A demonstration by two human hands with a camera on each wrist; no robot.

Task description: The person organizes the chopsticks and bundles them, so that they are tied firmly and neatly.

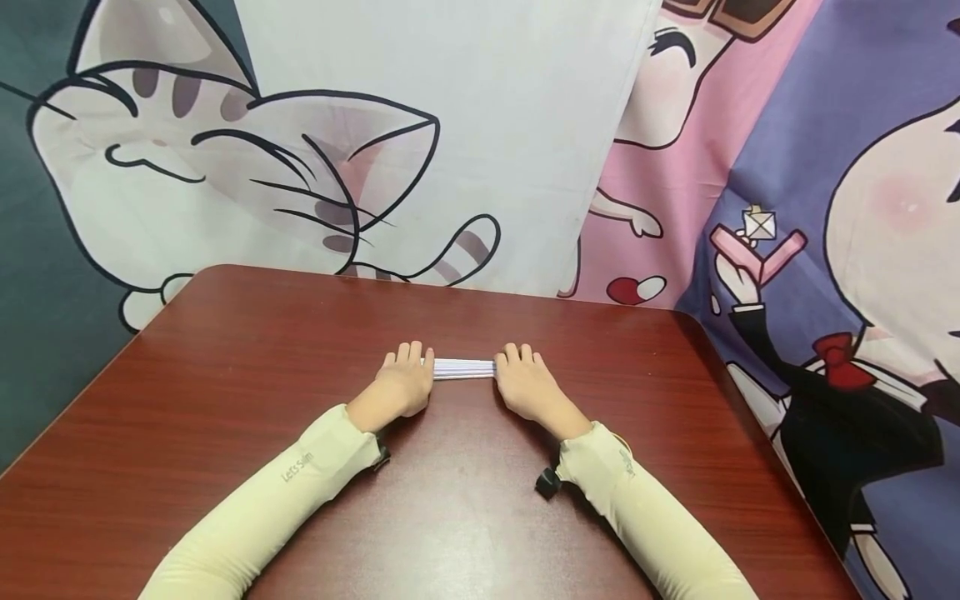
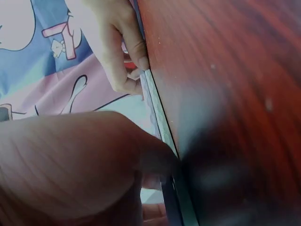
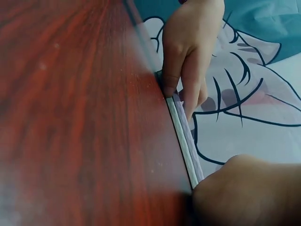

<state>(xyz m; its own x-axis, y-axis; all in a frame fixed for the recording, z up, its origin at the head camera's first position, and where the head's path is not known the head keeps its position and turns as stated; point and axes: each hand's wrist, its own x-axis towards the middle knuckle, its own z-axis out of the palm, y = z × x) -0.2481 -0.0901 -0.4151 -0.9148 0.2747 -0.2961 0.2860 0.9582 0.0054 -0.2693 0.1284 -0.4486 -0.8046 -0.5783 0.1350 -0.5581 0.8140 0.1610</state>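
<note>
A narrow white strip of folded paper (image 1: 463, 369), with lines running along its length, lies flat on the brown table. My left hand (image 1: 406, 380) grips its left end, and my right hand (image 1: 523, 382) grips its right end. Between the two hands the strip's middle is bare. Seen from the left wrist, the paper strip (image 2: 157, 110) shows a thin, layered edge low on the tabletop. In the right wrist view the left hand's (image 3: 192, 52) thumb and fingers pinch the far end of the strip (image 3: 183, 134). Both ends are hidden under the fingers.
The reddish-brown wooden table (image 1: 300, 325) stretches around the hands, its far edge near a cloth backdrop (image 1: 525, 125) printed with cartoon figures. Small black devices sit at both wrists, one (image 1: 548, 482) beside the right sleeve. Light-coloured sleeves (image 1: 262, 500) cover the forearms.
</note>
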